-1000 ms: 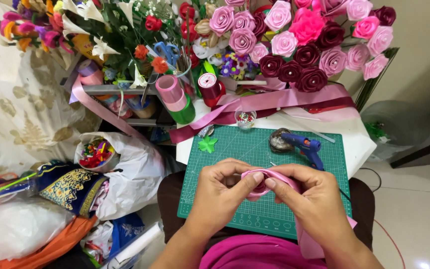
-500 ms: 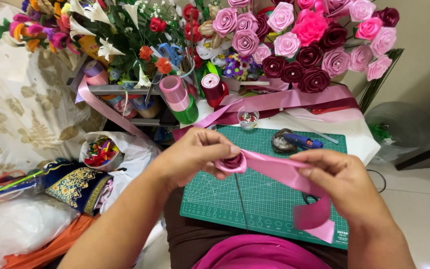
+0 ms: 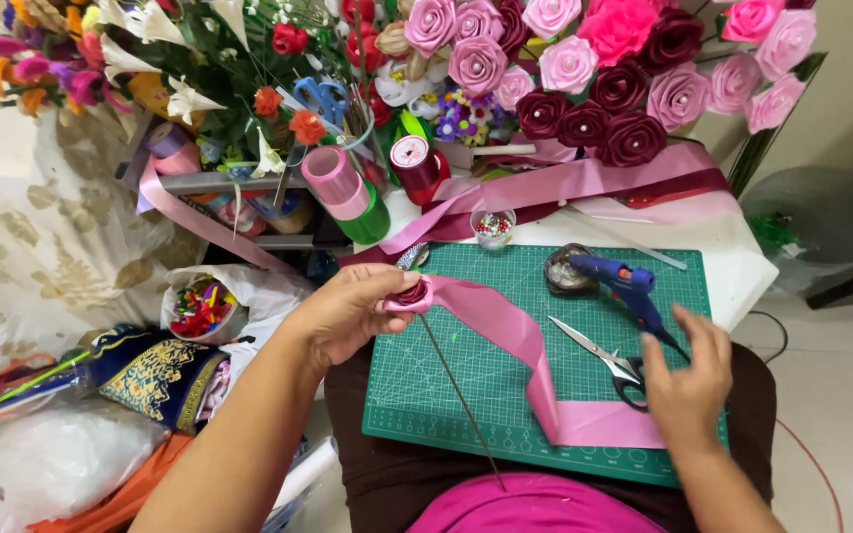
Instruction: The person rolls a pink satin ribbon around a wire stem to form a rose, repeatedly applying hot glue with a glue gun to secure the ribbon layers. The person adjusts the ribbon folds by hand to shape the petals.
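The left hand (image 3: 348, 314) has its grip clenched on a small ribbon rose (image 3: 411, 294), pinched between thumb and fingers above the left edge of the green cutting mat (image 3: 466, 395). A thin wire stem (image 3: 461, 395) runs down from the rose toward the person's lap. A pink ribbon (image 3: 525, 345) trails from the rose across the mat and folds back along its near edge. The right hand (image 3: 691, 380) hovers with its grip released, fingers spread, just over the handles of the scissors (image 3: 604, 357) lying on the mat. A blue glue gun (image 3: 629, 286) rests beyond the scissors. Ribbon spools (image 3: 348, 188) and a big bouquet of ribbon roses (image 3: 604, 69) stand at the far side of the table (image 3: 733, 242).
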